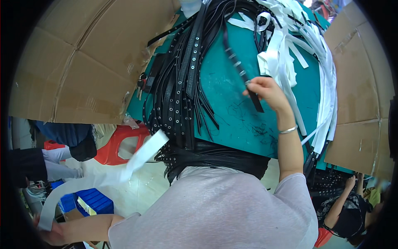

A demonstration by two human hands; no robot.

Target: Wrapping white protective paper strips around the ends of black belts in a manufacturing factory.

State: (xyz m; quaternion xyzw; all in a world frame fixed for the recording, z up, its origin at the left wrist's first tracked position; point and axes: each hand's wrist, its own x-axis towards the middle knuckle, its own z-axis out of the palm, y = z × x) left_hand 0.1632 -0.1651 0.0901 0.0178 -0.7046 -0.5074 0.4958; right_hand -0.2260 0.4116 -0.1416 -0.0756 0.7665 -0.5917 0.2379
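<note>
Above the green worktop (217, 97), pinching a metal-dotted black strap (239, 69) near its end with the right hand (267, 92), and, beyond the worktop's near-left corner, clutching a white strip (99, 179) with the left hand (52, 233).

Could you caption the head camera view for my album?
Right hand pinching a black strap above a green tabletop; left hand holding a long white strip.

Keys (139, 92) lie beside brown cardboard (101, 79); a red stool (110, 150) stands nearby.
</note>
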